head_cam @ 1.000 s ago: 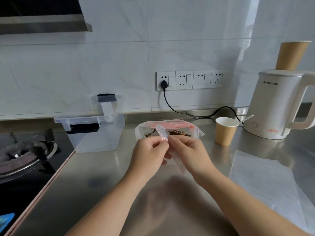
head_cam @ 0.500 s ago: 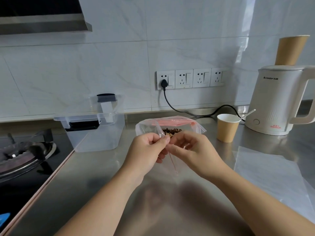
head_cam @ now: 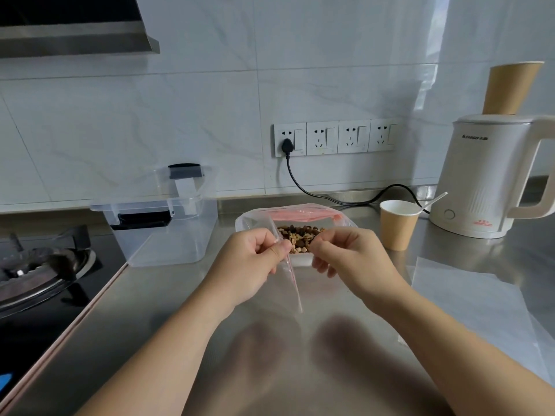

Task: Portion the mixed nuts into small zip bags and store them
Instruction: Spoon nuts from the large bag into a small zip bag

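L hand [head_cam: 255,259] and R hand [head_cam: 342,256] both up over the steel counter [head_cam: 180,340], fingers curled, each pinching the top edge of a small clear zip bag [head_cam: 292,280]. L thumb + fingers grip the bag's left lip, R fingers grip the right lip; the two lips are apart at the top. Bag hangs down between the hands, thin pink zip strip running down its near edge, lower end above the counter, can't tell if it touches. Looks empty, but it's clear plastic, hard to say.

Just behind the small bag: big open zip bag [head_cam: 249,223] w/ pink seal strip, standing on the counter, mixed nuts [head_cam: 300,235] inside, brown/tan pieces, partly hidden by the hands.

Left of the big bag: clear plastic storage box [head_cam: 168,235] w/ black latches, lid propped up against the wall behind it. Further left, past the counter edge, gas hob [head_cam: 39,265].

Right of the big bag: brown paper cup [head_cam: 398,229] w/ white plastic spoon handle sticking out. Right of that, white electric kettle [head_cam: 486,178], another paper cup [head_cam: 510,88] upside down on its lid. Flat clear plastic sheets [head_cam: 468,301] on the counter, right of R hand.

Wall behind the big bag: row of four sockets [head_cam: 336,138], black plug in the leftmost one, cord running right toward the kettle.
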